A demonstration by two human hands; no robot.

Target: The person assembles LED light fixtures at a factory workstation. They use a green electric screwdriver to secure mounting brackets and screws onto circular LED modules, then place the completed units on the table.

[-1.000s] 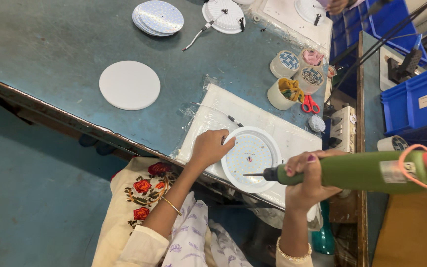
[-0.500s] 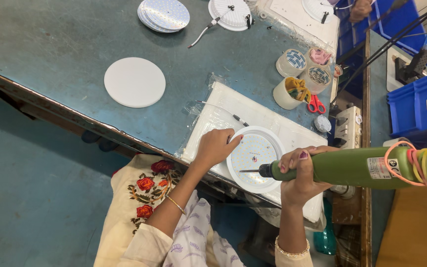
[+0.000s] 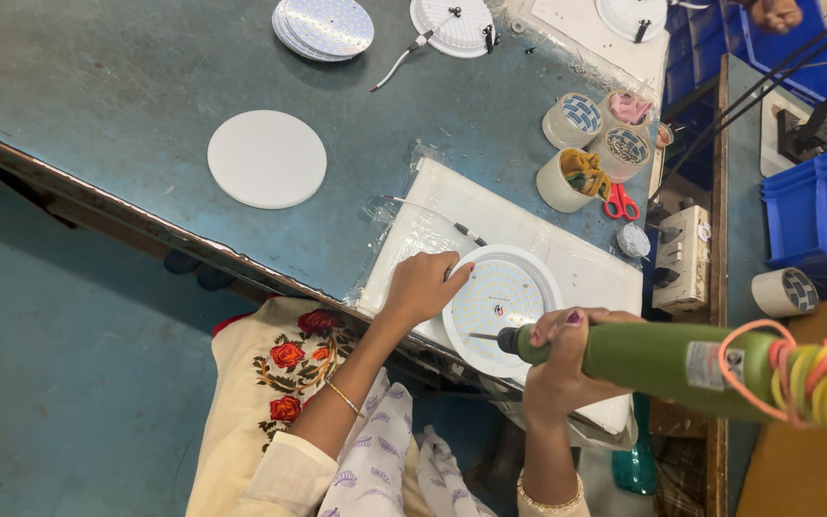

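1. The green electric screwdriver [image 3: 667, 362] lay nearly level across the lower right of the view, its long axis running left to right. Its dark bit pointed left, the tip over the lower left part of the round white lamp [image 3: 502, 299].
2. The right hand [image 3: 567, 369] was wrapped closed around the front of the screwdriver's body, just behind the chuck.
3. The left hand [image 3: 423, 287] rested flat and open on the lamp's left rim, fingers spread onto it, gripping nothing.
4. The lamp sat on a white foam pad [image 3: 528, 230] at the near edge of the blue-grey table [image 3: 98, 86].
5. The screwdriver's rear, ringed with coloured rubber bands [image 3: 820, 378], ran off the right edge. Whether the bit touched a screw was too small to tell.
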